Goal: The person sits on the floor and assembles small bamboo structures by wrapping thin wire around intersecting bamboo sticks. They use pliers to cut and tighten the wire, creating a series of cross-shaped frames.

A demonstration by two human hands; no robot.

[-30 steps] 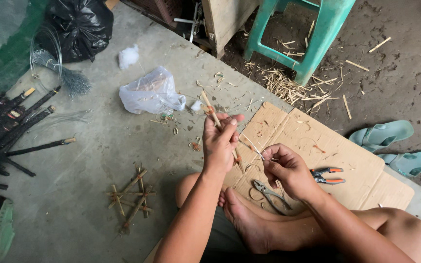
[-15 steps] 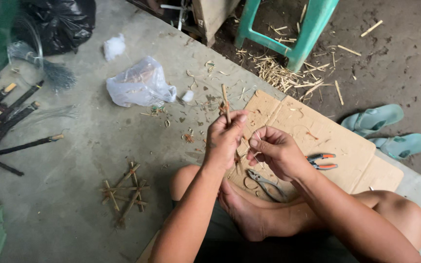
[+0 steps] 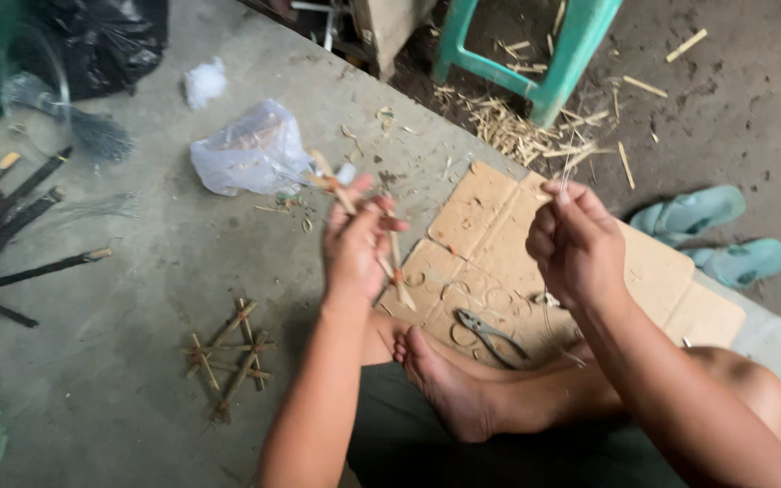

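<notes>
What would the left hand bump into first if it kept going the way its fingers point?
Probably the clear plastic bag on the concrete, up and left of the left hand and its sticks. Depth is unclear.

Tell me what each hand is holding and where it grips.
Left hand grips crossed bamboo sticks at their joint; right hand pinches a thin wire near its upper end.

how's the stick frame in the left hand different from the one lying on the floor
The stick frame in the left hand is held up above the cardboard; the stick frame on the floor lies flat on the concrete, untouched. The held one shows only a few crossed sticks, partly hidden by fingers; the floor one shows a full lattice of crossed sticks. Both are thin tan sticks bound at the crossings.
</notes>
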